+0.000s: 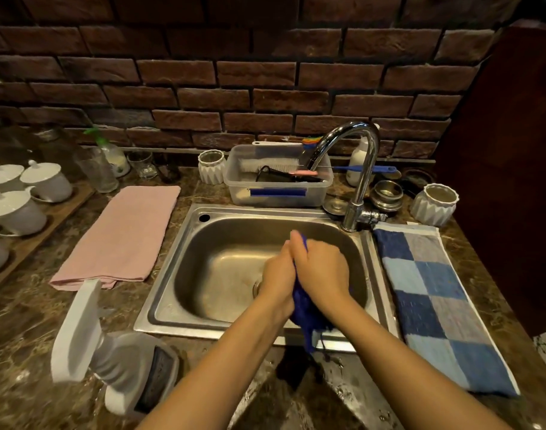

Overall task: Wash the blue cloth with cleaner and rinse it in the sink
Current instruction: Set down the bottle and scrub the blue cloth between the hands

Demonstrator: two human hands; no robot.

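Note:
The dark blue cloth [307, 315] is bunched between my two palms over the right half of the steel sink [185, 243]. My left hand [279, 273] presses it from the left and my right hand [323, 268] from the right, both closed on it. A wet tail of the cloth hangs below my wrists over the sink's front rim. The white cleaner spray bottle [110, 346] lies close to the camera at the lower left, on the counter. The chrome tap [358, 181] stands at the sink's back right corner; no water stream is visible.
A pink towel [122, 240] lies left of the sink, a blue checked towel [436, 299] to its right. Behind the sink sit a clear plastic tub of brushes [278, 187], white ribbed cups, glasses and metal tins. White lidded cups on a wooden tray [14, 206] fill the far left.

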